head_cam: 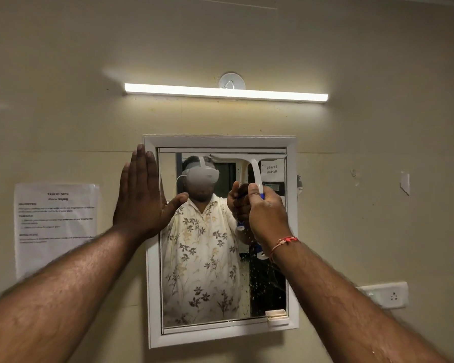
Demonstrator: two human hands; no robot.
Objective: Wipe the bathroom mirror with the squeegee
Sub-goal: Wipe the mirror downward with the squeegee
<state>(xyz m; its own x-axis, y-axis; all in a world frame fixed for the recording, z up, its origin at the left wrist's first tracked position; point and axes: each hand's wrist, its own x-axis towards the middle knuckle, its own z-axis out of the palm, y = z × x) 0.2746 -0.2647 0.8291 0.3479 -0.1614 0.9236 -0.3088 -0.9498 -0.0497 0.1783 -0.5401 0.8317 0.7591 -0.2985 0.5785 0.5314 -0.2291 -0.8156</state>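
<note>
The bathroom mirror (pixel 205 258) hangs in a white frame (pixel 152 284) on a beige wall. My right hand (pixel 268 213) grips the blue-and-white handle of the squeegee (pixel 256 170), whose white blade lies flat against the glass along the top right edge. Water droplets speckle the right part of the glass below that hand. My left hand (pixel 142 195) is flat and open, pressed on the frame's upper left side with the thumb over the glass. The mirror reflects a person in a floral shirt and headset.
A lit tube light (pixel 226 93) runs above the mirror. A printed paper sheet (pixel 55 229) is taped to the wall at left. A white socket plate (pixel 385 294) sits at lower right. A small white latch (pixel 277 317) is at the mirror's bottom right corner.
</note>
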